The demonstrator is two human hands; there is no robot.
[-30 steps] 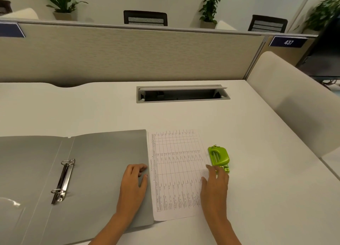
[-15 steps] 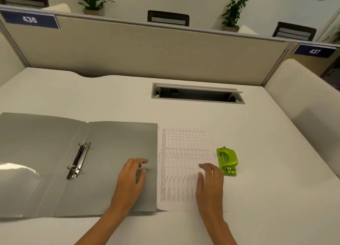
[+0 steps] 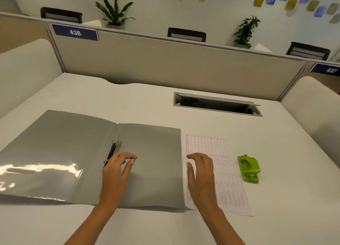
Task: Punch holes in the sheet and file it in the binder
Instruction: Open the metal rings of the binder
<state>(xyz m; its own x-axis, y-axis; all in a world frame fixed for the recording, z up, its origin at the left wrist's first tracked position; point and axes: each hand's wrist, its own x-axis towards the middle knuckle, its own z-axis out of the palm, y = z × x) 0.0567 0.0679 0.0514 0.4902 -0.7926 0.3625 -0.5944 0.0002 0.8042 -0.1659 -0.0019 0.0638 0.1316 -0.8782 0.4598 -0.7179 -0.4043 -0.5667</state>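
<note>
Open-plan office: numbered partition (image 3: 165,61) with label 436 (image 3: 75,32), mesh chair backs (image 3: 186,34) beyond, potted plants (image 3: 115,9).

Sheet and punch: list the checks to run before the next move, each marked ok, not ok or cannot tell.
1. Binder lies open on the desk: ok.
2. Sheet flat, right of the binder: ok.
3. Hole punch right of the sheet, apart from it: ok.
4. Sheet inside the punch's slot: not ok.
5. Rings open: cannot tell.
6. Left hand and right hand hold nothing: ok.
</note>
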